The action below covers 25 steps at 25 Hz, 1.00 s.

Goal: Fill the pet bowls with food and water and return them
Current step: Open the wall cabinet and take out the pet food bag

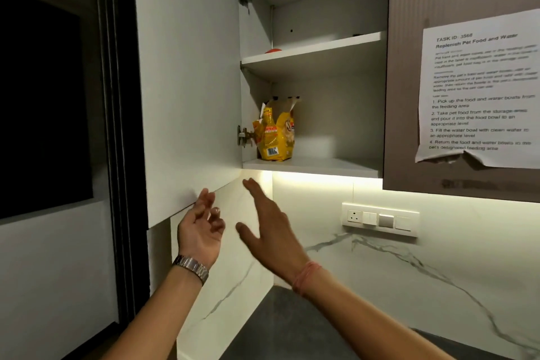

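The wall cupboard (321, 67) fills the upper middle of the frame with its door (187, 82) swung wide to the left. On its bottom shelf (315, 165), hard against the left wall, stands a yellow pet food bag (276, 134), upright, its torn top crumpled open; what is inside cannot be seen. The rest of that shelf is bare board. On the shelf above (315, 47), at the left, a small red thing (273, 50) just peeks over the edge, too hidden to name. To the right, a printed task sheet (479, 90) is stuck on the neighbouring closed door (409, 67), its lower edge torn. Below it a white socket and switch plate (380, 218) sits on the marbled wall, and a strip of dark counter (277, 330) shows at the bottom. Both hands are raised below the cupboard and hold nothing: the left hand (201, 226) with loosely curled fingers just under the door's lower edge, the right hand (270, 222) flat with straight fingers, pointing up towards the bag. No pet bowls are in view.
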Motion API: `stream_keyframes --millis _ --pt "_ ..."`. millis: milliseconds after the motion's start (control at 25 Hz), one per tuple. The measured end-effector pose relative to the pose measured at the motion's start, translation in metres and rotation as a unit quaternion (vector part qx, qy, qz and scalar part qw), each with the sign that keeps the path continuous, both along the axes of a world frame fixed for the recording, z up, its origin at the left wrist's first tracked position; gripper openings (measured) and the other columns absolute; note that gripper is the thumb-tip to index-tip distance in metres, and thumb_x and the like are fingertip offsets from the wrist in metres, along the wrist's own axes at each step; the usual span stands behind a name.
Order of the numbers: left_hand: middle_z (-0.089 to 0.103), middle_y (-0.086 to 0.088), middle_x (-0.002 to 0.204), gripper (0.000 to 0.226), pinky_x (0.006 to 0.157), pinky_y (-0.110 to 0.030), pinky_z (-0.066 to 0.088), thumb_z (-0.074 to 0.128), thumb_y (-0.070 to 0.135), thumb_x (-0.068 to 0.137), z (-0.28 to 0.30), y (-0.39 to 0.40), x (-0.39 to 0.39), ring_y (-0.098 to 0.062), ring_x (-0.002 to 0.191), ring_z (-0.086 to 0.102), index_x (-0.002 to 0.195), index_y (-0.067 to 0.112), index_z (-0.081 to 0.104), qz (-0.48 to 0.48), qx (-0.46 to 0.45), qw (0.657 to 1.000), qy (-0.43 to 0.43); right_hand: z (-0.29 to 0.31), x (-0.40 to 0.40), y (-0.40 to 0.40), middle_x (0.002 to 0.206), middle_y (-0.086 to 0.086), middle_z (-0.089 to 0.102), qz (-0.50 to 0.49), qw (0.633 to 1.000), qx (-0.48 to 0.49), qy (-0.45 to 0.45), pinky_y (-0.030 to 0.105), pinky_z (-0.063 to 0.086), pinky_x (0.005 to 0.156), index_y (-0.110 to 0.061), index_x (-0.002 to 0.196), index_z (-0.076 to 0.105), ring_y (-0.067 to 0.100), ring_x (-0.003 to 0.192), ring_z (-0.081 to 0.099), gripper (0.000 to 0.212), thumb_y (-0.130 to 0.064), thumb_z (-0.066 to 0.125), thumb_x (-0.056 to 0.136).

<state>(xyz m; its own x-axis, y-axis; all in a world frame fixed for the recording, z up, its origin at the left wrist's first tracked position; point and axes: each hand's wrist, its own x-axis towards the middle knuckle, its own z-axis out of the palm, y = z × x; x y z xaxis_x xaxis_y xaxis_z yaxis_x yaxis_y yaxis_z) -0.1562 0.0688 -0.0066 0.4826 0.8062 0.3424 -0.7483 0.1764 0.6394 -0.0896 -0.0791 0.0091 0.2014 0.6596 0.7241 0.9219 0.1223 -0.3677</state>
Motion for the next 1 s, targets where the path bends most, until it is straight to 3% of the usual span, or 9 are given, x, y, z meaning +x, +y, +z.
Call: stream_keyframes --millis 80,200,280,520,640,720,840,1000 --pt "0.067 0.005 0.099 0.027 0.047 -0.015 0.041 0.05 0.025 0.092 -0.001 0.004 0.0 -0.006 0.065 0.054 0.114 0.021 0.064 0.045 -0.012 0.999 0.003 -0.001 0.029 -0.002 0.163 -0.007 0.011 -0.052 0.998 -0.034 -0.004 0.029 0.021 0.113 -0.027 0.154 0.01 0.014 0.147 0.021 0.075 -0.031 0.055 0.095" --pt "0.072 0.005 0.106 0.036 0.052 -0.021 0.04 0.053 0.047 0.09 -0.004 0.006 0.016 -0.01 0.07 0.057 0.118 0.027 0.063 0.134 -0.005 0.991 0.02 0.004 0.069 -0.001 0.163 -0.002 0.013 -0.119 0.99 -0.071 -0.028 0.04 0.027 0.113 -0.024 0.154 0.013 0.02 0.145 0.025 0.075 -0.03 0.057 0.093" --pt "0.072 0.006 0.106 0.026 0.059 -0.025 0.041 0.051 0.043 0.092 0.004 0.005 0.035 -0.012 0.075 0.058 0.113 0.033 0.064 0.179 -0.005 0.983 0.033 0.014 0.097 0.005 0.162 0.001 0.015 -0.159 0.982 -0.093 -0.037 0.042 0.029 0.113 -0.023 0.153 0.016 0.022 0.145 0.027 0.074 -0.03 0.058 0.092" --pt "0.063 0.003 0.114 0.025 0.067 -0.025 0.045 0.045 0.023 0.098 0.045 0.035 0.119 -0.009 0.086 0.059 0.119 0.023 0.058 0.189 0.204 0.94 0.195 0.054 0.173 0.047 0.162 0.005 0.017 -0.27 0.948 -0.149 -0.083 0.047 0.028 0.113 -0.018 0.153 0.018 0.028 0.145 0.027 0.076 -0.03 0.06 0.091" --pt "0.062 -0.002 0.119 0.02 0.08 -0.028 0.049 0.052 0.018 0.096 0.065 0.059 0.16 -0.018 0.099 0.061 0.114 0.018 0.06 0.212 0.256 0.913 0.236 0.066 0.205 0.068 0.158 0.006 0.027 -0.294 0.934 -0.181 -0.089 0.046 0.03 0.109 -0.017 0.151 0.021 0.03 0.139 0.035 0.074 -0.031 0.061 0.09" --pt "0.062 -0.003 0.12 0.018 0.083 -0.027 0.046 0.053 0.016 0.095 0.078 0.079 0.186 -0.022 0.108 0.059 0.111 0.016 0.061 0.236 0.284 0.896 0.247 0.072 0.225 0.083 0.148 0.007 0.043 -0.313 0.916 -0.223 -0.113 0.044 0.031 0.105 -0.016 0.148 0.029 0.031 0.13 0.044 0.069 -0.037 0.059 0.09" --pt "0.061 -0.004 0.119 0.015 0.083 -0.03 0.048 0.054 0.016 0.094 0.092 0.104 0.22 -0.025 0.108 0.058 0.108 0.016 0.059 0.255 0.311 0.878 0.262 0.079 0.253 0.101 0.131 0.006 0.06 -0.338 0.877 -0.264 -0.217 0.041 0.031 0.1 -0.019 0.137 0.044 0.03 0.123 0.044 0.06 -0.054 0.054 0.089" --pt "0.056 -0.009 0.128 0.031 0.096 -0.042 0.049 0.06 0.018 0.089 0.101 0.13 0.263 -0.03 0.115 0.054 0.119 0.013 0.053 0.272 0.305 0.863 0.297 0.09 0.288 0.12 0.139 0.007 0.053 -0.304 0.875 -0.312 -0.213 0.042 0.031 0.102 -0.026 0.142 0.04 0.028 0.128 0.038 0.071 -0.072 0.031 0.089"
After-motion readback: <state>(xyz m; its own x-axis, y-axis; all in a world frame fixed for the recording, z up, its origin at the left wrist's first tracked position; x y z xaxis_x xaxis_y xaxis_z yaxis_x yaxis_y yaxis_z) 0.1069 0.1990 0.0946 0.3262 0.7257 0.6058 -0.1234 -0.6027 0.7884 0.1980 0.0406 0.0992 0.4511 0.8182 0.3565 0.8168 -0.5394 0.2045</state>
